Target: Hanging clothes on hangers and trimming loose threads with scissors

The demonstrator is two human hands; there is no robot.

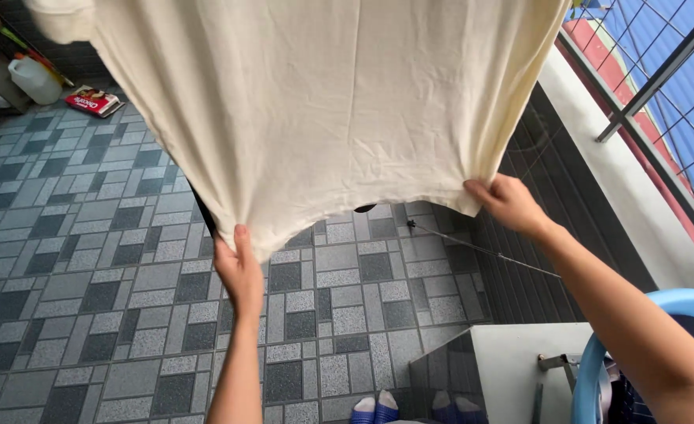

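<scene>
Cream cloth (323,110) — creased, hanging wide — hem pinched by left hand (239,271) and right hand (510,202).

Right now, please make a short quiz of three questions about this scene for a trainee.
1. True or false: both hands grip the lower edge of the cream cloth.
2. Which hand is nearer the metal railing: A) left hand B) right hand?
3. What colour is the basket at lower right?

Key: 1 true; 2 B; 3 blue.
</scene>
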